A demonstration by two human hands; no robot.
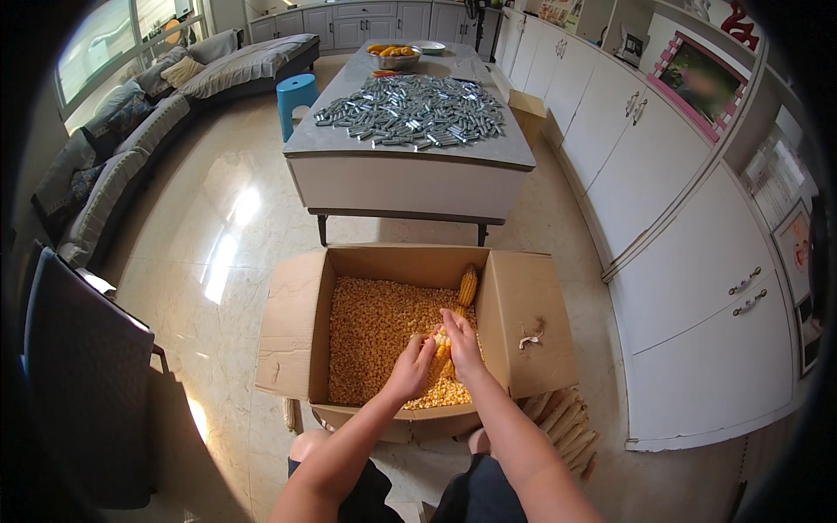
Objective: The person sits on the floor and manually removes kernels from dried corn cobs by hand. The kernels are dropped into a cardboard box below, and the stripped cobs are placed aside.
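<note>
My two hands meet over an open cardboard box [401, 254], near its right side. Between them is an ear of yellow corn [443, 342]. My left hand [413, 366] curls around its left side, while my right hand [464, 345] presses on it from the right. Part of the ear is covered by my fingers. Loose corn kernels [375, 322] fill the box in a thick layer, brighter yellow just below my hands. Another ear of corn [468, 285] leans in the far right corner of the box.
Bare cobs [567, 427] are piled by the box's right flap [527, 322]. A single cob [289, 414] lies on the floor at left. Beyond stands a table [410, 179] covered with small silvery cylinders [414, 109]. A blue stool [297, 98] and white cabinets [663, 174] flank it.
</note>
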